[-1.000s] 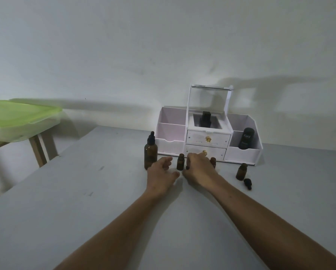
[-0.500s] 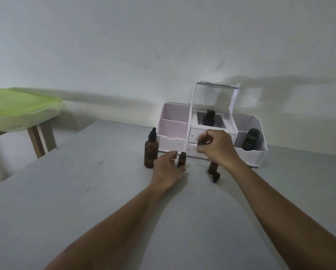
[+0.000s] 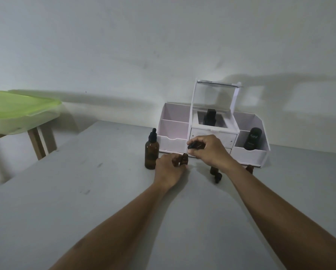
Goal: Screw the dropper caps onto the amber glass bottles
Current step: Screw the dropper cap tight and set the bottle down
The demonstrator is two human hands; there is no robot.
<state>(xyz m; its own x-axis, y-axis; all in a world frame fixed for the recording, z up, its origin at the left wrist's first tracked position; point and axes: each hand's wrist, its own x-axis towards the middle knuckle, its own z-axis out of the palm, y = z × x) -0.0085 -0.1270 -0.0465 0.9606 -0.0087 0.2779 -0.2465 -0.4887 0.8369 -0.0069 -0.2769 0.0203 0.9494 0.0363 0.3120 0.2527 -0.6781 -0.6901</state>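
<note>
My left hand (image 3: 169,169) grips a small amber bottle (image 3: 183,159) that stands uncapped on the grey table (image 3: 85,201). My right hand (image 3: 208,151) pinches a black dropper cap (image 3: 191,146) just above and right of that bottle's mouth. A taller amber bottle (image 3: 151,152) with its dropper cap on stands to the left. Under my right wrist a second small amber bottle (image 3: 213,170) stands with a loose black cap (image 3: 217,177) lying in front of it. A third small bottle (image 3: 249,168) peeks out behind my right forearm.
A white cosmetic organiser (image 3: 214,133) with drawers and a raised clear lid stands against the wall, holding a black bottle (image 3: 252,138) on the right and a dark bottle (image 3: 210,117) in the middle. A green-lidded tub (image 3: 17,112) sits on a wooden stand at the left.
My right hand lifted a dropper cap off the table and carried it left toward the small bottle. My left hand closed around that bottle.
</note>
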